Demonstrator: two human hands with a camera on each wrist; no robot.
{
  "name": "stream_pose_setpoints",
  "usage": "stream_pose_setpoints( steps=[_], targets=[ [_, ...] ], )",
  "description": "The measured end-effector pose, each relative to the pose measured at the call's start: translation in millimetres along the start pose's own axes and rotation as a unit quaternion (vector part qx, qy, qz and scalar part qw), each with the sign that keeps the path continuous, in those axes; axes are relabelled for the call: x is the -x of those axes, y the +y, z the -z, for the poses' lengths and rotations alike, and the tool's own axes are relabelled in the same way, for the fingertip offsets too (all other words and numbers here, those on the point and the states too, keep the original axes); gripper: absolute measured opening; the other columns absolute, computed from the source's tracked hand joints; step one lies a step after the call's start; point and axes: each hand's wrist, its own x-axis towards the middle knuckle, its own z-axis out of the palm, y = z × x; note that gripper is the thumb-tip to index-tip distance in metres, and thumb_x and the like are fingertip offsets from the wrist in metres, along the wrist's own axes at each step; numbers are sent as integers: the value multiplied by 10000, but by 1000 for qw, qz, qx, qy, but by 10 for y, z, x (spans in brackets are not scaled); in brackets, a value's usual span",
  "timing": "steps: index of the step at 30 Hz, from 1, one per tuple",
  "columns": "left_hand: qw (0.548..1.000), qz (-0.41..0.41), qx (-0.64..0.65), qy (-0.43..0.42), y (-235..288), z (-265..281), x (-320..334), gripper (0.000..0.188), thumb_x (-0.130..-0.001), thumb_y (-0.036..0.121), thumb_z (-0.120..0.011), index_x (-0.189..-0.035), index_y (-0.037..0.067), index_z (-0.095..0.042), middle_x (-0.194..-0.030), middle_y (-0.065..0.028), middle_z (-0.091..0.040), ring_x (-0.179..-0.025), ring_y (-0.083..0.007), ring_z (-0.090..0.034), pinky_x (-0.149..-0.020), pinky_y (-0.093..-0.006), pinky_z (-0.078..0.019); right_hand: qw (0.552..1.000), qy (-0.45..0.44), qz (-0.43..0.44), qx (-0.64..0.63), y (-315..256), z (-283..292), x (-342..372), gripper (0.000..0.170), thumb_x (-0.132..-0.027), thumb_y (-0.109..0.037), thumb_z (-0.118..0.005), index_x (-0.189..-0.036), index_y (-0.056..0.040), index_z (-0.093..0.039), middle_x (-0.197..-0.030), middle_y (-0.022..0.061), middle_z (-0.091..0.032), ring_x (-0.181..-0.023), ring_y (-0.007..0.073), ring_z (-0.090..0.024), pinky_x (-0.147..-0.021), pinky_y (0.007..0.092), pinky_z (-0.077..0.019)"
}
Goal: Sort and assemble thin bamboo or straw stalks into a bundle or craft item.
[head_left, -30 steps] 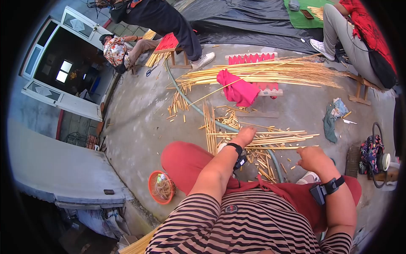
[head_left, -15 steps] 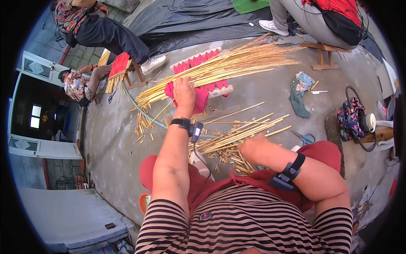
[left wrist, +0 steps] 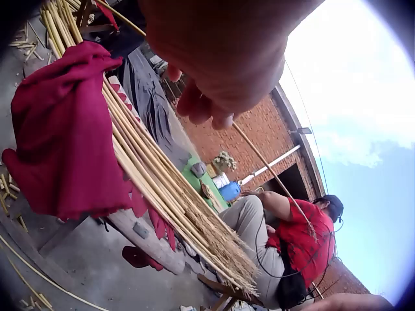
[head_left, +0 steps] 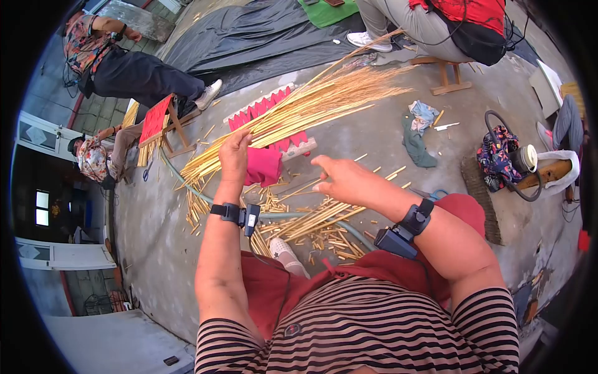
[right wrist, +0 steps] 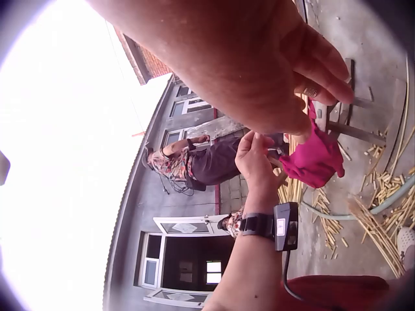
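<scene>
My left hand is raised near the butt ends of a bundle of long straw stalks and pinches one stalk, whose feathery tip points away to the far right. The bundle lies across a low bench padded with red zigzag-edged cloth. A crimson cloth hangs at the bundle's near side, just right of my left hand. My right hand hovers over the floor with its fingers loosely bent, holding nothing. Below it lie trimmed stalks and many short cut pieces.
A green hose curves across the concrete. Scissors lie by my right knee. Rags and a flowered bag are to the right. One person in red sits ahead on a stool; others are at the left.
My left hand went from the cut pieces out to the crimson cloth and bundle, and now holds up one stalk. My right hand has lifted off the trimmed stalks. The head view has shifted.
</scene>
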Motion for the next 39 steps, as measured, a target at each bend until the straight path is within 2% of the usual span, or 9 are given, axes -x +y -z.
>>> stream_pose_setpoints(
  steps=[2,7,15,19,25,29,33,36,39],
  targets=[
    [997,12,68,-24,309,297,102,140,-813,16,-609,-943,13,-661,-759,-59,-648,-698,-120,-602,-659,-240,-477,913,2,-111,-391,-103,215,-164,557,-859,-260,-624,-1305,-24,-387,-1023,166,-604,-842,205,-631,-634,299,-511],
    [991,-56,-25,-117,429,796,369,151,-802,23,-622,-949,18,-656,-788,-97,-651,-710,-158,-612,-679,-270,-484,811,200,-2,-550,-3,542,-342,361,-905,-200,-577,-1186,7,-485,-899,84,-605,-759,117,-613,-590,225,-501],
    [976,21,63,-207,1278,702,451,510,-863,150,-616,-1331,84,-423,-1082,-101,-595,-939,-160,-595,-774,-277,-474,831,82,-3,-550,-384,-51,-479,162,-920,-155,-535,-954,-6,-589,-813,74,-624,-659,130,-633,-547,236,-530],
    [980,-159,-20,-113,1522,481,514,382,-835,123,-628,-1206,69,-553,-1080,-125,-594,-922,-210,-616,-804,-289,-474,859,34,31,-510,-610,-398,-563,158,-912,-117,-502,-928,6,-599,-805,88,-641,-640,151,-649,-524,253,-541],
    [995,-85,38,-27,1282,484,445,156,-785,112,-633,-924,56,-676,-973,-112,-638,-840,-272,-635,-715,-332,-498,877,-88,-10,-473,-646,-349,-745,131,-877,-97,-517,-912,-3,-600,-739,84,-634,-610,157,-652,-506,254,-532],
    [997,-64,30,27,1243,510,393,132,-781,103,-642,-899,53,-673,-864,-111,-655,-755,-255,-644,-652,-319,-498,917,11,-52,-395,-560,-50,-768,163,-888,-158,-557,-950,-10,-584,-744,55,-625,-525,84,-581,-449,194,-452],
    [999,-16,39,13,1208,475,418,149,-768,107,-664,-904,47,-666,-760,-115,-654,-678,-266,-635,-616,-323,-494,864,75,7,-498,-547,46,-774,160,-874,-172,-595,-929,-23,-600,-700,16,-600,-521,62,-548,-449,182,-419],
    [999,-3,27,-25,1266,447,458,149,-776,110,-670,-908,41,-663,-719,-112,-647,-616,-222,-625,-577,-301,-481,871,93,9,-482,-528,37,-746,158,-863,-164,-610,-904,-12,-608,-698,18,-610,-521,61,-550,-452,182,-418],
    [991,62,101,-56,1358,460,465,153,-814,80,-667,-952,17,-648,-717,29,-592,-618,-24,-485,-545,-192,-400,884,72,-4,-462,-534,91,-721,149,-868,-153,-607,-917,-14,-584,-760,46,-623,-556,66,-546,-492,188,-418]
  ],
)
